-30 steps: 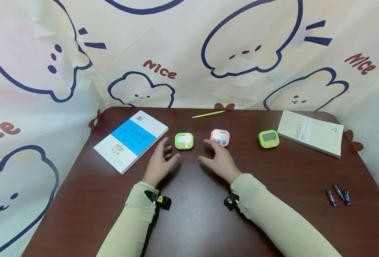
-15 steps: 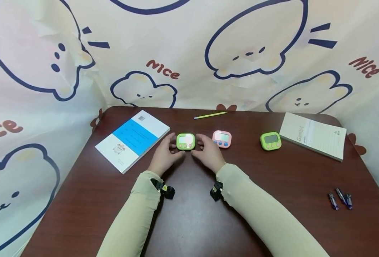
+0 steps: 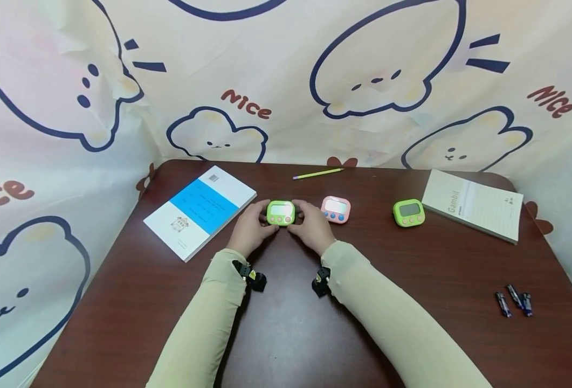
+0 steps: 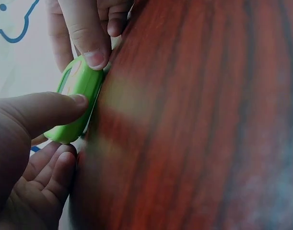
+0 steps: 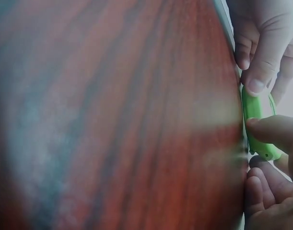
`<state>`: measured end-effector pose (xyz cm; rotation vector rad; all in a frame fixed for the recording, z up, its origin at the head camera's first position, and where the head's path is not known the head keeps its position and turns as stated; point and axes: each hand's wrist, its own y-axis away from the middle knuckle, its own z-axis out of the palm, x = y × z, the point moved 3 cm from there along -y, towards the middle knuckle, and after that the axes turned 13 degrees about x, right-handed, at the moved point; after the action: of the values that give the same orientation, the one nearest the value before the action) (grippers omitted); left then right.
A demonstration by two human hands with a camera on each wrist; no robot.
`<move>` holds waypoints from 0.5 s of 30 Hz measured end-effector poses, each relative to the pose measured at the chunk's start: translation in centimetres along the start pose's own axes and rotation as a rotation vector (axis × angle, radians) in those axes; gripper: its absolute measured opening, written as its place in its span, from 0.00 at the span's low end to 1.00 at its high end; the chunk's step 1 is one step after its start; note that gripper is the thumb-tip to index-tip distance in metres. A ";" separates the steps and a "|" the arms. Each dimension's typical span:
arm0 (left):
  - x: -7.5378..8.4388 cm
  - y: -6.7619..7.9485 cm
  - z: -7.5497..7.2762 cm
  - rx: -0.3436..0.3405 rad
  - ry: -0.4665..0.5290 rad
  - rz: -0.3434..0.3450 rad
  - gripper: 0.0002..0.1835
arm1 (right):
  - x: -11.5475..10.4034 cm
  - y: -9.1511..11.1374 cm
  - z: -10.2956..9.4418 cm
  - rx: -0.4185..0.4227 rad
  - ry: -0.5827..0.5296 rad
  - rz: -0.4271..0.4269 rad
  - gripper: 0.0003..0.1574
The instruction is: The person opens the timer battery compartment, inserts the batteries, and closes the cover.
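Observation:
A light green digital timer with a grey screen and small buttons is between my two hands. My left hand grips its left end, thumb on the near edge and fingers curled at the side. My right hand holds the opposite end the same way. Both thumbs press the near edge of the green timer in the left wrist view. From the right wrist, the green timer appears edge-on, close to the tabletop; whether it touches the wood I cannot tell. A pink timer lies just right of my right hand.
A second green timer lies farther right, beside a pale notepad. Three batteries lie at the right. A white and blue book is left of my left hand. Behind the timers is a yellow-green pencil, near the table's back edge.
Both hands have come together around the green timer, the right one moving left from in front of the pink timer. They now grip its two ends. The view has shifted slightly.

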<state>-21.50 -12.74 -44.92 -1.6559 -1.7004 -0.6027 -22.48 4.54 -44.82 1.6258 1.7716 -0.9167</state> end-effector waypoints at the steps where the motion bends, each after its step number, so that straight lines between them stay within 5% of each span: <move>1: 0.0 0.0 0.0 0.001 0.002 -0.002 0.38 | 0.0 0.1 0.0 0.003 -0.002 0.001 0.40; 15: 1.4 1.9 -0.7 0.009 0.076 0.035 0.37 | 0.4 1.6 -1.8 -0.033 -0.087 -0.033 0.41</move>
<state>-19.50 -12.13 -43.67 -1.6322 -1.6139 -0.6321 -20.87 6.22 -44.21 1.5168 1.7499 -0.9534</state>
